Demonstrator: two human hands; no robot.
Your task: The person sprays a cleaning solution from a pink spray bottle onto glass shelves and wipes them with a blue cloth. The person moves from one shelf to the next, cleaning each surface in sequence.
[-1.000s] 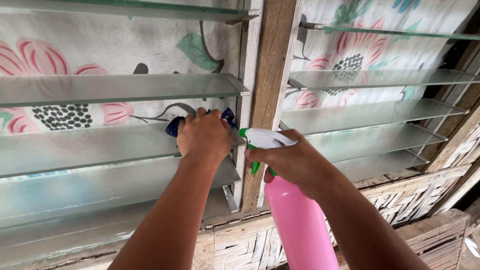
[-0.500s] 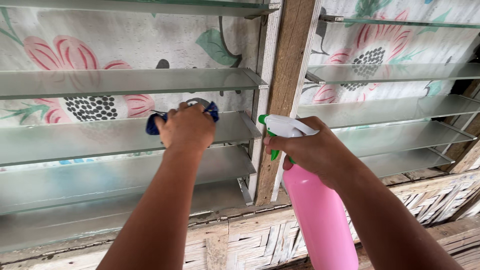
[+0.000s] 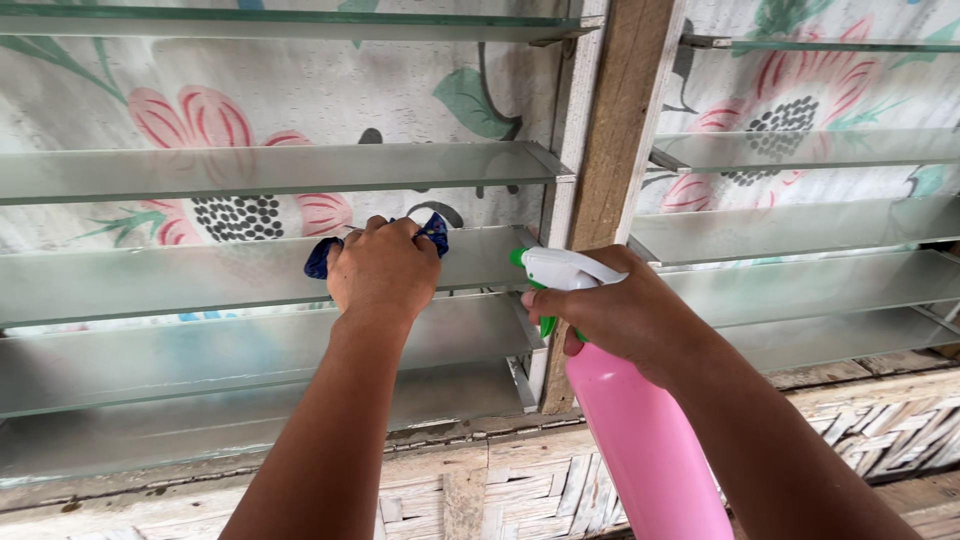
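Observation:
My left hand (image 3: 382, 270) presses a dark blue cloth (image 3: 436, 233) flat on a frosted glass louvre slat (image 3: 180, 282) of the left window; only the cloth's two ends show beside my fingers. My right hand (image 3: 625, 315) grips a pink spray bottle (image 3: 640, 450) by its neck. A finger rests on the green trigger under the white nozzle (image 3: 560, 268), which points left toward the slats. The bottle hangs in front of the wooden post (image 3: 620, 150).
More glass slats run above and below on both windows, with a floral curtain (image 3: 250, 80) behind them. A metal louvre frame (image 3: 560, 200) lines the post. Woven bamboo wall panels (image 3: 500, 490) lie below the sill.
My left hand with the cloth has slid left along the slat, away from the metal frame. The view has shifted left, and the spray bottle stays held in my right hand.

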